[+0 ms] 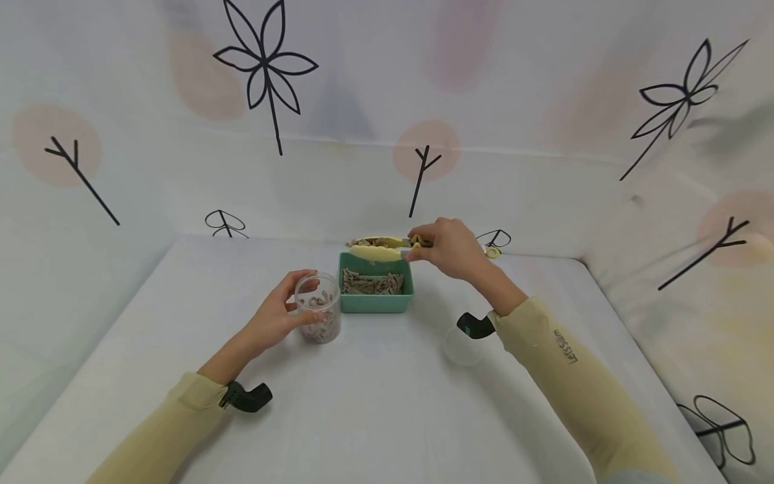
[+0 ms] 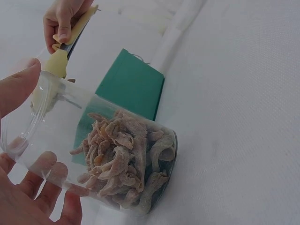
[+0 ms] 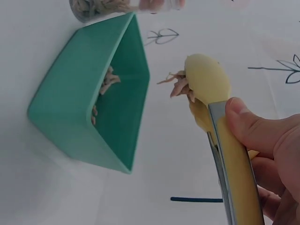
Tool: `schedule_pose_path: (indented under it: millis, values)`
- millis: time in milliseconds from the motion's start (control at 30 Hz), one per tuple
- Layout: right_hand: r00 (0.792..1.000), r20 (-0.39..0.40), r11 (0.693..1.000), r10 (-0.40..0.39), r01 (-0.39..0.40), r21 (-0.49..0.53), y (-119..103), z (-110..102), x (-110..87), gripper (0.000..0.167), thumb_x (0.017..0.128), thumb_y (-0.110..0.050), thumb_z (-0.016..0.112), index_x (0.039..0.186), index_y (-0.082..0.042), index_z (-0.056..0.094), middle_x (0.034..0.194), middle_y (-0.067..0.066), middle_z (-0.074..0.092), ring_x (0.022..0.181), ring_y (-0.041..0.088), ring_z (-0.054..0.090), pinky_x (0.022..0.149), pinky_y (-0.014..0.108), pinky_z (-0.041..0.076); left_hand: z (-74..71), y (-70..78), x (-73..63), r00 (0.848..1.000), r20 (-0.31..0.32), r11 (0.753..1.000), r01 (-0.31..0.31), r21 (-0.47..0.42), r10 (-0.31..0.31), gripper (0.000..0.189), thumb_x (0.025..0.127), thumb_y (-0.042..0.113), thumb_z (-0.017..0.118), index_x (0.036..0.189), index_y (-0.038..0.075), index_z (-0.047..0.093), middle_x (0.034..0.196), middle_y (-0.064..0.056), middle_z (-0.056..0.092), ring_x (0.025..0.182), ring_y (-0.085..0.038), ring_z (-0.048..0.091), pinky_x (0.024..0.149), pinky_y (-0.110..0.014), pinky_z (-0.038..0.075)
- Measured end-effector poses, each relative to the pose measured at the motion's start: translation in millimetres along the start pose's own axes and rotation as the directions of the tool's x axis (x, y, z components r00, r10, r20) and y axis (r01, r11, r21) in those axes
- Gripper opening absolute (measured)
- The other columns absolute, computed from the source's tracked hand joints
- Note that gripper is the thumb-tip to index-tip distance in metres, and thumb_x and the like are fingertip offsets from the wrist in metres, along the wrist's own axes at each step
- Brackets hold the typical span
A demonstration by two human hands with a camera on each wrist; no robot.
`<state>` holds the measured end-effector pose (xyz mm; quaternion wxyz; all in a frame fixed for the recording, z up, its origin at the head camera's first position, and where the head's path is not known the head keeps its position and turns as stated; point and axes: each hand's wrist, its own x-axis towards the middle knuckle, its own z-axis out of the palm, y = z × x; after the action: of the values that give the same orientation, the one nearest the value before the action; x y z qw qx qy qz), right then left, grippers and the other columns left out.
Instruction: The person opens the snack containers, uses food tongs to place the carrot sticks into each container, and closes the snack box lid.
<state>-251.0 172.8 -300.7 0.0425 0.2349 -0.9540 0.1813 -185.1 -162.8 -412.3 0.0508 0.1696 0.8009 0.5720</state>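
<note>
My left hand (image 1: 281,312) grips a clear plastic jar (image 2: 61,140) round its side. Inside the jar lie many pale, powdery dried strips (image 2: 126,159). In my right hand (image 1: 450,249) is a pair of yellow-tipped tongs (image 3: 234,164), with a bunch of the same strips (image 3: 180,86) pinched between its heads. The tongs hang above a green rectangular box (image 1: 375,304), which holds more strips (image 1: 371,282). Jar and box stand close together, the jar at the box's left. Some of the jar's upper wall is covered by my left fingers.
A clear round lid (image 1: 463,346) lies on the white-covered table (image 1: 375,410), under the right wrist's camera. Behind the table rises a white cloth wall (image 1: 338,188) with black plant drawings.
</note>
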Motion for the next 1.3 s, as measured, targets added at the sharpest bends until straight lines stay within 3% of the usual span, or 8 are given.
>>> schedule_pose_path:
  millis: [400, 600, 767, 1067, 1300]
  values:
    - [0.999, 0.044, 1.0, 0.019, -0.019, 0.009, 1, -1, -2.7, 0.042, 0.087, -0.035, 0.078, 0.121, -0.012, 0.072, 0.087, 0.003, 0.065, 0.081, 0.022, 0.051, 0.066, 0.035, 0.042, 0.1, -2.0, 0.3, 1.0, 0.004, 1.0, -0.011, 0.005, 0.011, 0.074, 0.089, 0.017, 0.077, 0.15, 0.014, 0.035, 0.149, -0.016, 0.045, 0.141, -0.032, 0.035, 0.11, -0.063, 0.029]
    - [0.999, 0.016, 0.999, -0.031, 0.03, 0.038, -4, -14, -1.7, 0.042, 0.087, -0.034, 0.078, 0.121, -0.011, 0.072, 0.09, 0.004, 0.065, 0.081, 0.022, 0.051, 0.066, 0.036, 0.041, 0.1, -1.7, 0.1, 1.0, 0.004, 1.0, -0.002, 0.006, 0.002, 0.074, 0.089, 0.018, 0.077, 0.15, 0.014, 0.034, 0.149, -0.016, 0.045, 0.141, -0.032, 0.035, 0.11, -0.063, 0.029]
    - [0.996, -0.023, 0.989, -0.085, 0.087, 0.118, -15, -19, -2.7, 0.04, 0.086, -0.031, 0.08, 0.12, -0.011, 0.073, 0.091, 0.003, 0.065, 0.079, 0.02, 0.051, 0.064, 0.035, 0.042, -0.3, -1.2, 0.3, 1.0, 0.005, 1.0, -0.002, 0.004, 0.002, 0.074, 0.089, 0.018, 0.077, 0.15, 0.014, 0.034, 0.149, -0.016, 0.045, 0.141, -0.032, 0.035, 0.11, -0.062, 0.03]
    - [0.991, -0.009, 0.959, -0.13, 0.128, 0.252, -45, 8, -5.6, 0.036, 0.084, -0.03, 0.082, 0.115, -0.014, 0.075, 0.092, 0.0, 0.066, 0.079, 0.018, 0.052, 0.063, 0.033, 0.044, -1.2, -2.5, 0.6, 1.0, -0.002, 1.0, 0.01, 0.002, -0.01, 0.075, 0.088, 0.019, 0.078, 0.149, 0.011, 0.034, 0.148, -0.016, 0.045, 0.141, -0.033, 0.035, 0.11, -0.062, 0.031]
    - [0.986, -0.001, 0.951, -0.168, 0.162, 0.262, -55, 27, -7.9, 0.032, 0.084, -0.029, 0.082, 0.113, -0.017, 0.075, 0.086, -0.005, 0.063, 0.075, 0.015, 0.051, 0.058, 0.031, 0.044, -0.5, -0.3, 0.1, 1.0, 0.005, 1.0, 0.025, -0.001, -0.025, 0.081, 0.088, 0.022, 0.079, 0.153, 0.014, 0.03, 0.146, -0.013, 0.044, 0.137, -0.034, 0.038, 0.109, -0.059, 0.033]
